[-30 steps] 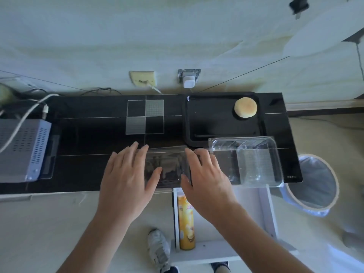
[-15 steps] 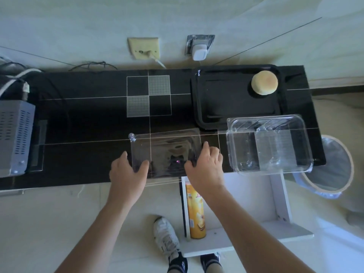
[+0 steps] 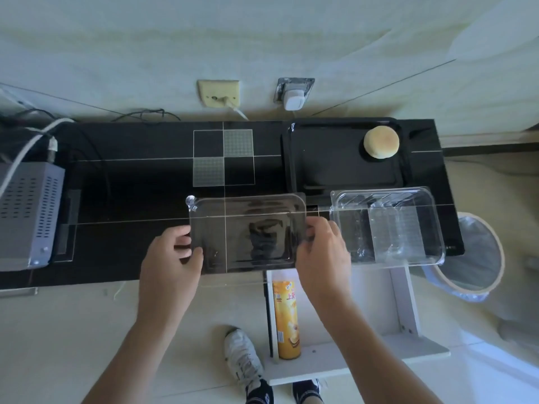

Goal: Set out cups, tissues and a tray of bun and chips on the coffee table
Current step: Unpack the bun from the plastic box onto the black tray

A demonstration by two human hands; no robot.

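A flat clear plastic lid (image 3: 248,231) lies at the front of the black glass table (image 3: 131,199). My left hand (image 3: 172,258) grips its left edge and my right hand (image 3: 322,249) grips its right edge. To its right sits an empty clear plastic container (image 3: 388,225). Behind that, a black tray (image 3: 326,158) holds a round bun (image 3: 381,142) in its far right corner. A yellow chips can (image 3: 287,319) lies on a white shelf (image 3: 364,354) below the table edge. No cups or tissues are in view.
A grey perforated device (image 3: 27,214) with cables sits at the table's left end. A lined waste bin (image 3: 469,258) stands on the floor at the right. Wall sockets (image 3: 293,93) are behind the table. My shoes (image 3: 248,365) are on the floor below.
Both hands slid from lying flat on the clear lid to gripping its left and right edges. The camera view shifted, and the lid now shows fully between the hands.
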